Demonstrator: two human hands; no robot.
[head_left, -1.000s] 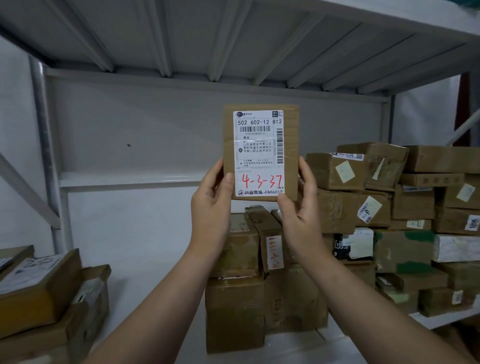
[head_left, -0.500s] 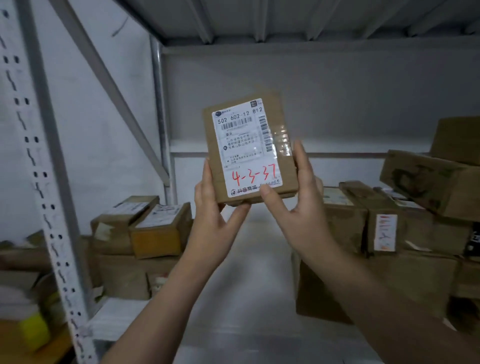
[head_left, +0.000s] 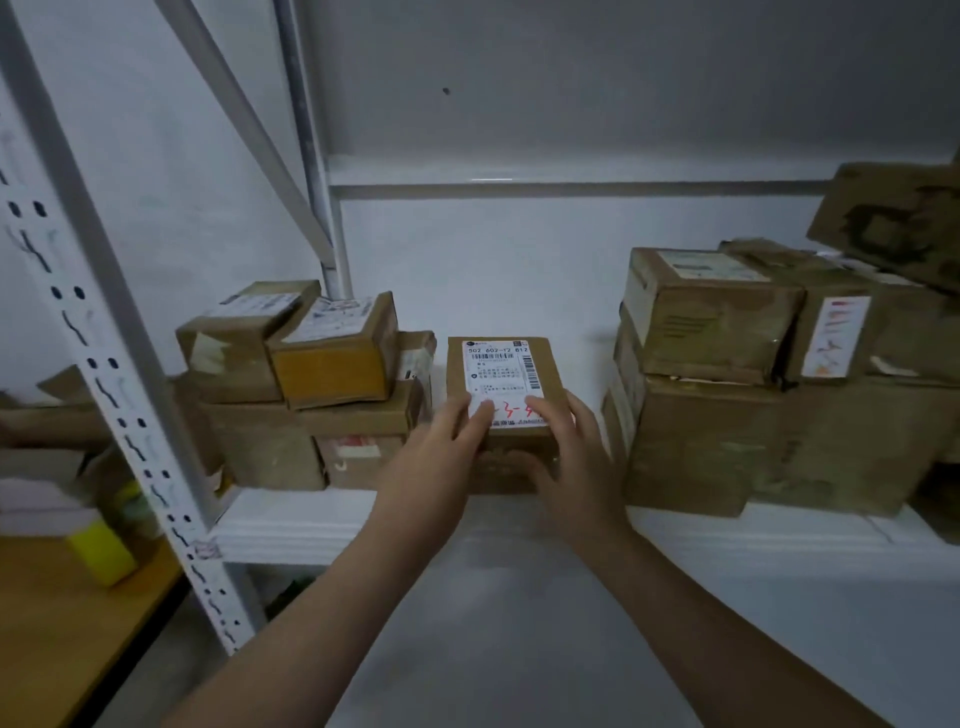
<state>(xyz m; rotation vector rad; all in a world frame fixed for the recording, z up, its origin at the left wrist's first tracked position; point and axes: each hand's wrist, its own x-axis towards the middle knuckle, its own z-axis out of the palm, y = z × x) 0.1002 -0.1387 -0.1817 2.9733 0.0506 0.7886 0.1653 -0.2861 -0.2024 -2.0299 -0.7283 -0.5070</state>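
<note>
Both forearms are cut off by the lower edge of the picture. The left hand (head_left: 441, 452) lies with straight fingers flat on the top of the box (head_left: 506, 364), and its thumb is hidden. The right hand (head_left: 571, 457) holds the front upper edge, with its fingers on top and its thumb against the front side. The fingers cover part of the red handwriting on the white label (head_left: 501, 371), so the handwriting cannot be read completely. The box is small, of brown cardboard, and stands on the white shelf (head_left: 779, 535) just in front of the hands. It is between a pile of boxes on the left (head_left: 332, 358) and a bigger pile on the right (head_left: 711, 441). It is near both piles, but I cannot tell if it touches them.
</note>
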